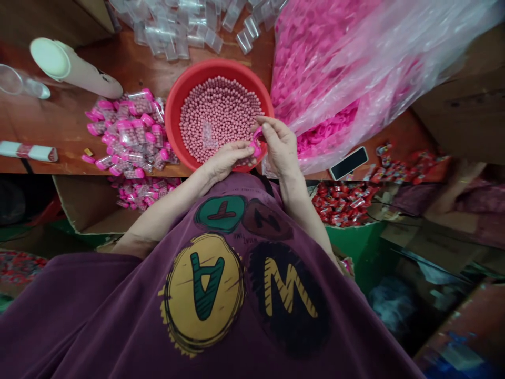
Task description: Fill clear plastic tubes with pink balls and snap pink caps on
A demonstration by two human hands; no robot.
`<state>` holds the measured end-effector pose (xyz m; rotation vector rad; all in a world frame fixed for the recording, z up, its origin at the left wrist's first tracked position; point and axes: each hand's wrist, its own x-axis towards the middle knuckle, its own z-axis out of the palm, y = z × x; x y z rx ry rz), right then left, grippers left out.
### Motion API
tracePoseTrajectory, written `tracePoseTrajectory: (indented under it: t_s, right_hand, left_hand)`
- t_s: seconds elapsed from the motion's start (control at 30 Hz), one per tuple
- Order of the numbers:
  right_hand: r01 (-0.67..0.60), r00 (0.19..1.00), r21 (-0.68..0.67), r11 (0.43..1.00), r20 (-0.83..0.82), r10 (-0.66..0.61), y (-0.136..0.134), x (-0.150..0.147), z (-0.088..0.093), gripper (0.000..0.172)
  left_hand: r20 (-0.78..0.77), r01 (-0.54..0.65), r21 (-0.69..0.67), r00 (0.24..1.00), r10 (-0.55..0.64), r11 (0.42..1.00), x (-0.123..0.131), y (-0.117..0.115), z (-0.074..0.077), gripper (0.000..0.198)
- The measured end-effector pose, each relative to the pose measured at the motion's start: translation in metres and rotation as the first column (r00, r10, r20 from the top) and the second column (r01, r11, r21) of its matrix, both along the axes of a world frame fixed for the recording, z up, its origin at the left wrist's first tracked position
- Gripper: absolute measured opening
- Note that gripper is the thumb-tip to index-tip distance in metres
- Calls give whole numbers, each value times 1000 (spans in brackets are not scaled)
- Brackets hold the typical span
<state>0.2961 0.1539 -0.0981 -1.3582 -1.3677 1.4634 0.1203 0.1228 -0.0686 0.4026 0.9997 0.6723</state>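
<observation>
Over the near right rim of a red bowl (173,116), my two hands meet at a small bright pink plastic cap (256,148) with a loop-like part. My left hand (225,159) is closed on it between thumb and fingers. With thumb and forefinger, my right hand (282,145) pinches its upper loop. Whether a clear tube is attached beneath is hidden by my fingers. Small round pink beads (224,108) fill the bowl, and a clear plastic tube (209,136) lies among them.
Left of the bowl lie bead-filled tubes with pink caps (128,131), beside a tall white cylinder (79,68). Clear tubes (169,34) are heaped behind. A plastic bag of pink parts (315,68), a phone (349,163) and red wrapped pieces (343,202) are to the right. Another person's arm (453,195) shows far right.
</observation>
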Motion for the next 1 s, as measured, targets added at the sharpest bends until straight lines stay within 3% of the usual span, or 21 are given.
tracePoseTrajectory:
  t_s: [0.1,0.2,0.27,0.43,0.57,0.7,0.8,1.0]
  right_hand:
    - [-83,993,110,990,88,74,-17,6,13,73]
    - [-208,967,244,947,195,162,-35,7,19,91]
    - [-228,951,311,923,274,142,-41,3,19,95]
    - [-210,908,409,888,417,23,-46,3,12,81]
    - [-247,860,422,872,510,-3,-45,10,1,69]
    - [-285,853,393,874,520,44,-44,12,-11,84]
    - [-265,845,345,900,533,44,-46,10,-15,93]
    - [-245,830,263,933,554,62,-43,8,-17,71]
  left_hand:
    - [-5,-84,-18,996,84,996,-2,0,-9,25]
    - [4,-134,-26,991,134,991,0,1,-13,26]
    - [10,-151,-23,988,152,988,4,1,-12,26]
    - [25,-131,-12,991,131,991,15,0,-5,27]
    - [-60,-135,19,989,136,991,20,-3,0,15]
    - [-233,-140,87,960,157,986,21,-3,1,22]
    - [-168,-69,33,983,74,997,20,-3,3,8]
    - [-115,-88,-7,990,87,996,25,-5,9,19]
